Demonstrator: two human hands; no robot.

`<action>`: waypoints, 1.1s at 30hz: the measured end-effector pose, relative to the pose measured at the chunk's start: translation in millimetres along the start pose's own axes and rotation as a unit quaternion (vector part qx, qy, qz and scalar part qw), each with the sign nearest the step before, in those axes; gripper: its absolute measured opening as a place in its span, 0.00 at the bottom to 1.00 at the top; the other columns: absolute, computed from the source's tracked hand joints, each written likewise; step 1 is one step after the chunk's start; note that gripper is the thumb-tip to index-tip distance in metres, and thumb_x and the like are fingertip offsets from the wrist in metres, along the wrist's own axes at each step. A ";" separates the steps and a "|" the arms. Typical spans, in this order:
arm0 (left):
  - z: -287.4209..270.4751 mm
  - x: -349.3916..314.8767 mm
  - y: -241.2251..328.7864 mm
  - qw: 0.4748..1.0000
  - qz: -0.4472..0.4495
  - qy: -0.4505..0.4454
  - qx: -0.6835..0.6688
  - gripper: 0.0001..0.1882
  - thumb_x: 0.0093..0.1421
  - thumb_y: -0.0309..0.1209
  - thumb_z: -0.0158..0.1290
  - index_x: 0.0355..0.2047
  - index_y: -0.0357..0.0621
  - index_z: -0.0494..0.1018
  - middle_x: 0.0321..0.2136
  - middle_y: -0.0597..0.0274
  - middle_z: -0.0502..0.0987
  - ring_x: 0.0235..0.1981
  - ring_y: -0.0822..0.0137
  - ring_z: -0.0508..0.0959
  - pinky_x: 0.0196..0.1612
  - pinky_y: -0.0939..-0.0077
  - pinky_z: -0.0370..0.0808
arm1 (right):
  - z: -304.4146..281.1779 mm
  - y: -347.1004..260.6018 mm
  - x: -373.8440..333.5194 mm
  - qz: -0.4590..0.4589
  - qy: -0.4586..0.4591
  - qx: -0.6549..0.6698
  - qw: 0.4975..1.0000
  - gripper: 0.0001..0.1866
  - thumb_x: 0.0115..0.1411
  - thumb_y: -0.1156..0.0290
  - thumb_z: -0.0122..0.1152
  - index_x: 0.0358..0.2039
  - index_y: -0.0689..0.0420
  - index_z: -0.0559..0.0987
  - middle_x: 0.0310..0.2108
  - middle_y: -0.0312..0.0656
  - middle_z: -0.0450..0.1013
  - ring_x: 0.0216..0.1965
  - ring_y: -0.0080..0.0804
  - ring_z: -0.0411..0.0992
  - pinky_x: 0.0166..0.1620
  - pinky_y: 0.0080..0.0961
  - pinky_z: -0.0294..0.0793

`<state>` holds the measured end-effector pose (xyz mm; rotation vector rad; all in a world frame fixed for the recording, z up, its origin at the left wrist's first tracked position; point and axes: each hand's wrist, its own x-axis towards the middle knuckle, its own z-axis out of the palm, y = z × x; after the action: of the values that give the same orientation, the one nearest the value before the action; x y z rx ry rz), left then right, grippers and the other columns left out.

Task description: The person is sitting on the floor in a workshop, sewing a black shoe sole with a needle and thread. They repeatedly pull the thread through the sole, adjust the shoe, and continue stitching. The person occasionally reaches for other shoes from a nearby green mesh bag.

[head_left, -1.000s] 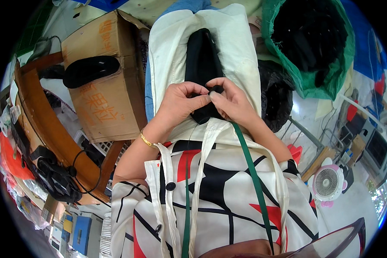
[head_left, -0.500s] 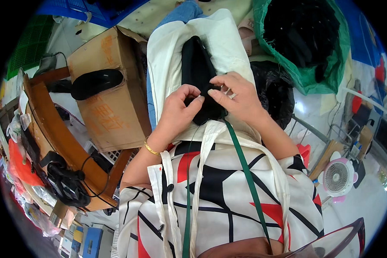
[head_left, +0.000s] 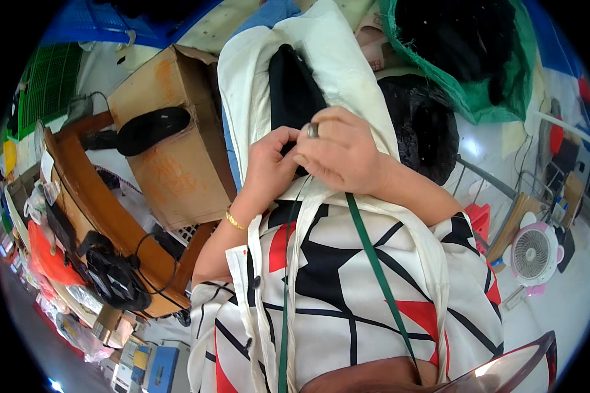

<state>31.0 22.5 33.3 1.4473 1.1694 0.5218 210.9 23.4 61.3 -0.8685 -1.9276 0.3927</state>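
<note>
A long black shoe-like piece (head_left: 287, 85) lies lengthwise on the white apron (head_left: 354, 72) over my lap, its near end hidden by my hands. My left hand (head_left: 272, 160) is closed in a pinch at that near end. Against it is my right hand (head_left: 341, 150), with a ring on one finger, its thumb and fingers pressed together and curled. The fingertips of both meet over the black piece; whatever is between them is too small or hidden to make out. A green ribbon (head_left: 377, 262) runs down my front to beneath the hands.
To the left, a black shoe (head_left: 154, 130) rests on a cardboard box (head_left: 177, 177) beside a wooden bench (head_left: 105, 216). A green sack (head_left: 469, 98) of black pieces and a black plastic bag (head_left: 426, 124) stand to the right. A small fan (head_left: 534, 252) is farther right.
My right hand has moved left and turned, coming over to meet my left fingertips. The hands were slightly apart before. The black piece's near part is now more covered.
</note>
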 end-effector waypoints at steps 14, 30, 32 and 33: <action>5.0 -4.1 -0.3 0.955 0.189 0.037 0.224 0.09 0.52 0.24 0.63 0.35 0.42 0.79 0.28 0.59 0.80 0.32 0.58 0.79 0.35 0.68 0.76 | -123.9 -13.4 -27.5 0.360 0.234 0.470 0.771 0.08 0.71 0.70 0.48 0.36 0.61 0.69 0.16 0.27 0.59 0.14 0.13 0.55 0.16 0.12 0.56; 8.5 2.6 -8.3 0.925 0.261 0.047 0.271 0.14 0.49 0.21 0.66 0.37 0.44 0.79 0.32 0.60 0.81 0.32 0.59 0.80 0.33 0.68 0.78 | -41.1 19.3 -23.5 0.471 -0.032 0.321 0.821 0.05 0.65 0.74 0.57 0.37 0.62 0.77 0.25 0.36 0.74 0.25 0.22 0.71 0.32 0.19 0.72; 7.4 1.5 -10.0 0.923 0.270 0.047 0.270 0.15 0.48 0.21 0.66 0.37 0.44 0.79 0.32 0.59 0.82 0.31 0.59 0.80 0.33 0.69 0.78 | -15.9 30.1 -25.7 0.378 -0.115 0.200 0.897 0.06 0.64 0.71 0.57 0.36 0.61 0.76 0.22 0.45 0.72 0.23 0.35 0.73 0.31 0.26 0.72; 6.8 1.4 -11.0 0.922 0.276 0.046 0.268 0.15 0.48 0.21 0.66 0.37 0.43 0.79 0.33 0.59 0.82 0.31 0.59 0.80 0.33 0.69 0.78 | -12.4 32.2 -30.3 0.364 -0.159 0.142 0.907 0.06 0.64 0.71 0.56 0.36 0.60 0.75 0.24 0.45 0.73 0.24 0.35 0.74 0.31 0.26 0.73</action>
<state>33.4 18.9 21.1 2.2778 1.0076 0.6899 243.7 23.2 29.1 -1.3713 -1.6964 1.2956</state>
